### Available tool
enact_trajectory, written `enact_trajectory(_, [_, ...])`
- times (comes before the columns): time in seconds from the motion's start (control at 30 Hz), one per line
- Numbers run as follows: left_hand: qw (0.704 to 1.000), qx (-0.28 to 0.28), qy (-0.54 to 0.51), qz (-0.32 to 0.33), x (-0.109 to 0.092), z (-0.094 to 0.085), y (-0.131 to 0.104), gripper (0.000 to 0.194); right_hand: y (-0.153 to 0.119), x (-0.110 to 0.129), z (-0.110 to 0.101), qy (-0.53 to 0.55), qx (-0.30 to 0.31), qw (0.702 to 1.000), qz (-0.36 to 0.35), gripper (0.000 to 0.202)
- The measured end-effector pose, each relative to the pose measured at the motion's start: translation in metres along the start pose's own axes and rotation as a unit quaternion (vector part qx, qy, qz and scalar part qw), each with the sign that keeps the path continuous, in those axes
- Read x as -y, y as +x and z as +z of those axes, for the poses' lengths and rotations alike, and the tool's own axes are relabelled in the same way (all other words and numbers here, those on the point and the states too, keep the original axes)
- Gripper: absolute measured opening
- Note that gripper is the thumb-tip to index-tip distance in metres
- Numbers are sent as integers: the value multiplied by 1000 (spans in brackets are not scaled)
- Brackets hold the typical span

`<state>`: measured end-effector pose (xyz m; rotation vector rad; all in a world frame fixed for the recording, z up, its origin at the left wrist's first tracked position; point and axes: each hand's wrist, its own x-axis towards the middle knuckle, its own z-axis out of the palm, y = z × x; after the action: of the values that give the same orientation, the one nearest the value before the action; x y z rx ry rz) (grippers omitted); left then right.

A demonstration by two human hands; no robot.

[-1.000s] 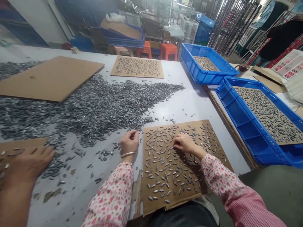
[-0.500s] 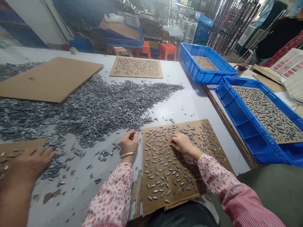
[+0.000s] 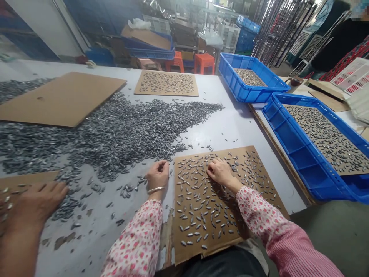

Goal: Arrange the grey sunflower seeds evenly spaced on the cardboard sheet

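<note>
A sheet of brown cardboard lies in front of me at the table's near edge, dotted with small grey spindle-shaped metal pieces. Over its upper middle, my right hand rests low with the fingertips pinched together among the pieces. Whatever they grip is hidden. My left hand is on the table just left of the sheet, its fingers curled closed; I cannot see what is inside. Beyond it spreads a large heap of the same metal pieces, with a few loose ones near the wrist.
Another person's hand is at the lower left, over another card. A plain cardboard sheet lies on the heap. A card with pieces lies farther back. Two blue crates holding covered cards stand on the right.
My right hand has shifted very slightly to the left over the cardboard, its forearm too. My left hand stays in place, fingers still curled. The view has tilted a little.
</note>
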<state>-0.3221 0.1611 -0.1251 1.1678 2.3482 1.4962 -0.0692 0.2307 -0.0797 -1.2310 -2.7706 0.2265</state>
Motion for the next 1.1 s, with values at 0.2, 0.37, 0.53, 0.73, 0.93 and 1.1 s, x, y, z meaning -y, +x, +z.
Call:
enact_trajectory(0.2, [1000,-6,-3,8,3,2,0,23,-7,-3,-22,44,11,998,54,17])
enact_trajectory(0.37, [1000,-3,-4,6,1,1,0,23,-17,-15,-25,41,81,996,21,22])
enact_trajectory(0.53, [1000,-5,-1,8,-5,-2,0,24,-18,-12,-20,11,89,996,12,13])
enact_trajectory(0.73, [1000,-3,-1,-2,-3,0,0,24,-18,-13,-15,8,63,998,22,16])
enact_trajectory(0.93, [1000,1,1,-5,-2,0,0,25,-14,-7,-8,-18,49,999,-16,16])
enact_trajectory(1.1, [1000,-4,1,2,-2,0,-1,23,-11,-4,-8,-35,32,999,-22,16])
